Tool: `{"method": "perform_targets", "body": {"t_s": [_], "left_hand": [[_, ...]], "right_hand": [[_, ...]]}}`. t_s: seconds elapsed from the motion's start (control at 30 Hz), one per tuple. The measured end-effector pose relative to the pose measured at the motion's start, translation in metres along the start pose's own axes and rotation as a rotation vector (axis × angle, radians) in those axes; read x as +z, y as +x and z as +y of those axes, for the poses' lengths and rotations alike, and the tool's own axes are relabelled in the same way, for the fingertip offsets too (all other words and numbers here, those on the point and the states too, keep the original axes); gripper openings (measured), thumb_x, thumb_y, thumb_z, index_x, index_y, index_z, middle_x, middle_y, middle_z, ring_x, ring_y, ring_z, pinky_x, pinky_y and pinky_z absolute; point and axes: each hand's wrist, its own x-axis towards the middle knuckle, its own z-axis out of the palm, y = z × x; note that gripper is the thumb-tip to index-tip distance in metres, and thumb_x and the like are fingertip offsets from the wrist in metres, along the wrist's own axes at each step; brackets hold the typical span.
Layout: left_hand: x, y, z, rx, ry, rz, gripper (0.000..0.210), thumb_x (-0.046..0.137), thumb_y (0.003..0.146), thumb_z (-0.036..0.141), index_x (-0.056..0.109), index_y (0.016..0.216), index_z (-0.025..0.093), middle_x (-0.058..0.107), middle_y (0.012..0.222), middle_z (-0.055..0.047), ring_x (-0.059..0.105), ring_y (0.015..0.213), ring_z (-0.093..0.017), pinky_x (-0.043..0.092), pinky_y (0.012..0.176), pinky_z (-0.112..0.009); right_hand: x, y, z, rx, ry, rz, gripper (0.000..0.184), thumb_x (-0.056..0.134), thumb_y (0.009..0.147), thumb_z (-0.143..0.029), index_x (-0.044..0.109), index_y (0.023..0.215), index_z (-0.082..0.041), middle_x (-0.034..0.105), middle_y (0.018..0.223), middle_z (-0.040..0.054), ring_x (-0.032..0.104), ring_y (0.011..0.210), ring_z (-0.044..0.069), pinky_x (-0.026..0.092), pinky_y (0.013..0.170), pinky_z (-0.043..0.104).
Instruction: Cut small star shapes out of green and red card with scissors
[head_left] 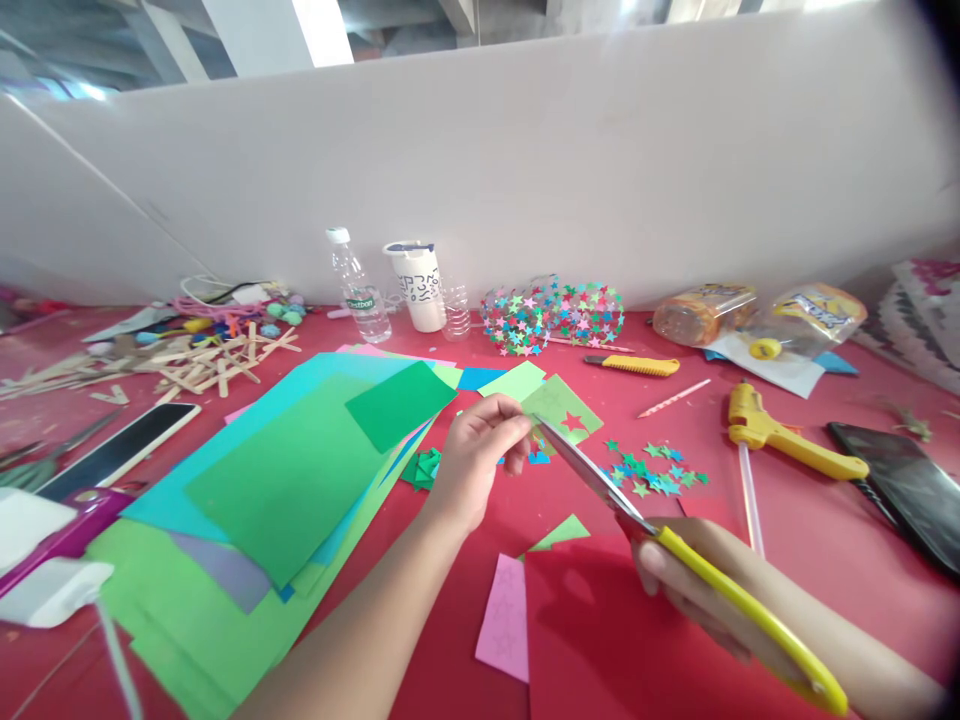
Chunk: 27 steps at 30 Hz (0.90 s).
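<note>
My left hand (484, 455) is closed in a pinch at a piece of light green paper (553, 398) with a star-shaped opening; how much of it lies between the fingertips is hard to see. My right hand (694, 570) grips yellow-handled scissors (589, 470), their blades pointing up and left, with the tips close to my left thumb. Below the blades lie a red sheet (600, 640), a pink piece (504, 615) with faint star outlines and a green scrap (561, 534). Small cut stars (660, 470) in green and blue are scattered to the right.
Coloured sheets (285, 480) are stacked at left, near a phone (120, 450) and wooden sticks (217, 365). Behind stand a water bottle (360, 290), a white cup (420, 285) and star-covered bottles (551, 315). A box cutter (634, 365) and glue gun (787, 435) lie right.
</note>
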Motion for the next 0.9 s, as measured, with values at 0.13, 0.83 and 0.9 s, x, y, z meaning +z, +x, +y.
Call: {"method": "perform_targets", "body": {"t_s": [0.13,0.83,0.9], "left_hand": [[0.005,-0.004,-0.003,-0.009,-0.019,-0.003,0.014,0.069,0.079,0.025,0.062,0.069,0.018,0.061,0.056,0.004,0.050,0.047,-0.007,0.037,0.045,-0.018],[0.008,-0.008,-0.009,-0.110,-0.106,-0.046,0.012,0.070,0.082,0.027,0.066,0.076,0.017,0.058,0.056,0.005,0.046,0.047,-0.006,0.033,0.045,-0.018],[0.009,-0.008,-0.009,-0.116,-0.122,-0.047,0.012,0.070,0.082,0.027,0.066,0.075,0.017,0.058,0.056,0.005,0.046,0.047,-0.005,0.033,0.045,-0.017]], "right_hand": [[0.002,-0.003,-0.003,-0.042,-0.009,0.027,0.069,0.038,0.077,-0.091,0.049,0.071,-0.023,0.038,0.053,-0.0093,0.032,0.039,0.008,0.028,0.037,0.020],[0.004,-0.002,0.002,-0.050,-0.029,-0.024,0.067,0.036,0.081,-0.088,0.048,0.073,-0.023,0.037,0.054,-0.0094,0.030,0.040,0.008,0.025,0.038,0.023],[0.002,0.000,0.003,-0.044,-0.011,-0.061,0.064,0.037,0.084,-0.086,0.046,0.075,-0.023,0.034,0.052,-0.0109,0.028,0.039,0.007,0.022,0.037,0.022]]}}
